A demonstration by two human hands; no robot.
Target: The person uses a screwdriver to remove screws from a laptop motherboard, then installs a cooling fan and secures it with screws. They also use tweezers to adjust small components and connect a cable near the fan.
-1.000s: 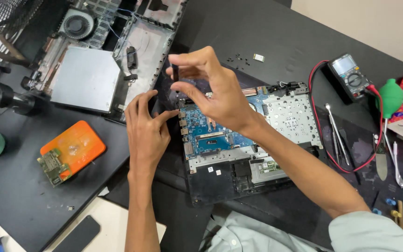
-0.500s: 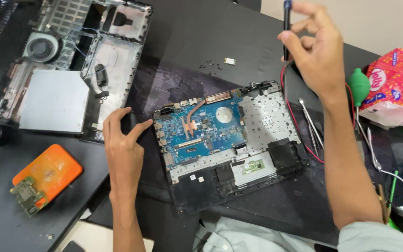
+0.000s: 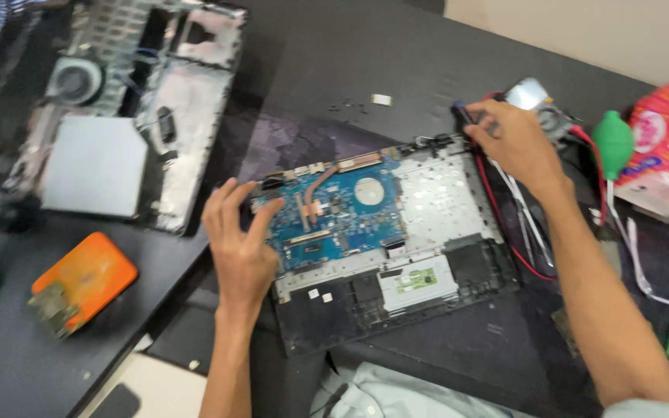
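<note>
Screwdriver (image 3: 466,116) in right hand (image 3: 514,143), tip up-left.

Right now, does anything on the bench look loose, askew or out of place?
Small dark specks, probably screws, and a pale chip lie loose on the mat behind the opened laptop. A second stripped laptop shell sits askew at left. The right hand holds a dark tool; the left hand rests on the blue board.

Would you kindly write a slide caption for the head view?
Left hand rests on the blue circuit board of an opened laptop while the right hand holds a dark tool beside it.
</note>
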